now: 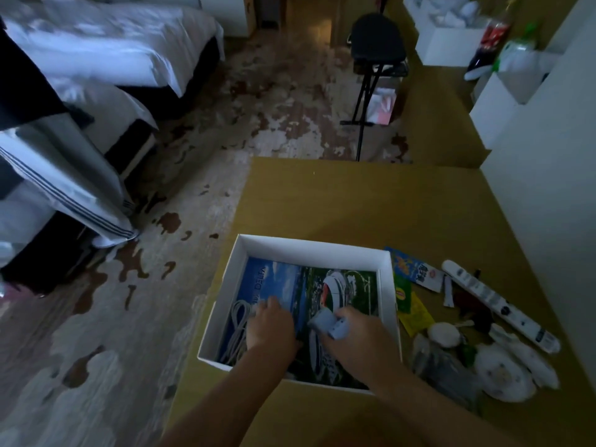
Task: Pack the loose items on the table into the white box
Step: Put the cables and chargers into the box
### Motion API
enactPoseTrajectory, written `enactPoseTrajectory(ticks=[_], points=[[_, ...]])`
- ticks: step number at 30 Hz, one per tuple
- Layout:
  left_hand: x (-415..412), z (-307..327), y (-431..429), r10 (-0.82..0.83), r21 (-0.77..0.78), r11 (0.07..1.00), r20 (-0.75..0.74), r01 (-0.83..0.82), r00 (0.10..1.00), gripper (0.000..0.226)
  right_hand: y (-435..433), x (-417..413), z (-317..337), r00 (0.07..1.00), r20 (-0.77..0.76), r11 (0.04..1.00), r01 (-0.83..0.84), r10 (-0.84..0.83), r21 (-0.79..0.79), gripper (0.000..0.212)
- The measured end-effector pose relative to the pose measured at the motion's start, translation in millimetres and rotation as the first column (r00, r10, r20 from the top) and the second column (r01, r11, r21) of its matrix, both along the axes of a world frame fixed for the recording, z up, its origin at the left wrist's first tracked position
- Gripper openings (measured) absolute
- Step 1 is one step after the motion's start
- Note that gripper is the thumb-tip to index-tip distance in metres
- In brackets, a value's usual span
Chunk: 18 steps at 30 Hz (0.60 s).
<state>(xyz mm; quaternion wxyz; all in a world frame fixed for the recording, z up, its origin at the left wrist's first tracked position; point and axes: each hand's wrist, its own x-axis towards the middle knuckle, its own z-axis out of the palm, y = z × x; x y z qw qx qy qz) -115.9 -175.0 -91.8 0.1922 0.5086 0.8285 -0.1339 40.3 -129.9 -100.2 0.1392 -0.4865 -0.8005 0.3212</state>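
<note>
— White box [317,250], where is it sitting?

— On the yellow table [371,201], near its left edge, lid off. One box, and both my hands are inside it.

— What's in it so far?

— One large printed picture [338,285] lying flat on the bottom, blue sky on one side and a green aerial scene on the other. On top of it, in the left part, one coil of white cord [238,330].

— And your hands?

— My left hand [271,324] is palm down just beside the cord, fingers spread against it; I cannot tell whether it grips the cord or only presses on it. My right hand [351,333] is closed around one small pale blue object [329,324], held just above the picture.

— What's still loose on the table?

— All of it lies right of the box. One colourful packet [416,269] next to the far right corner, one green and yellow packet [409,304] touching the box's right wall, one long white remote [496,304] lying aslant, one round white lid [443,333], one white plate [504,379] with small flowers. There are darker bits between them that I cannot make out in this dim light.
</note>
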Motion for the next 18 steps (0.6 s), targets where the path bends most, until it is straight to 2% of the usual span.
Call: enactPoseTrajectory(ticks=[2, 4, 7, 9, 11, 15, 18], points=[[-4.6, 0.1, -4.3, 0.037, -0.005, 0.999, -0.016, -0.037, 0.999, 0.072, 6.1, -0.2, -0.5, 0.994, 0.02, 0.994, 0.107, -0.107, -0.025, 0.04], [-9.4, 2.7, -5.7, 0.047, 0.003, 0.999, 0.007, -0.047, 0.999, 0.075, 9.9, 0.7, -0.5, 0.987, 0.057, 0.987, 0.152, -0.15, -0.044, 0.034], [-17.6, 5.0, -7.9, 0.017, 0.09, 0.996, 0.138, -0.03, 0.99, 0.056, 7.6, -0.6, -3.2, 0.986, 0.151, 0.991, 0.085, -0.069, -0.106, 0.031], [-25.3, 5.3, -13.3, 0.034, 0.21, 0.972, 0.313, -0.104, 0.949, 0.036, 5.9, -0.7, -5.7, 0.982, 0.181, 0.985, 0.083, -0.055, -0.15, 0.037], [-35.3, 5.7, -17.7, 0.027, 0.33, 0.927, 0.419, -0.18, 0.908, 0.022, 6.7, -0.7, -7.6, 0.977, 0.203, 0.981, 0.095, -0.06, -0.166, 0.039], [-54.0, 2.2, -24.5, -0.047, 0.481, 0.859, 0.419, -0.178, 0.907, 0.021, 6.6, -3.1, -7.6, 0.958, 0.285, 0.978, 0.098, -0.043, -0.184, 0.05], [-61.1, -2.3, -26.7, -0.063, 0.502, 0.842, 0.457, -0.199, 0.887, 0.026, 5.8, -4.3, -5.6, 0.975, 0.222, 0.951, 0.082, -0.015, -0.298, 0.063]])
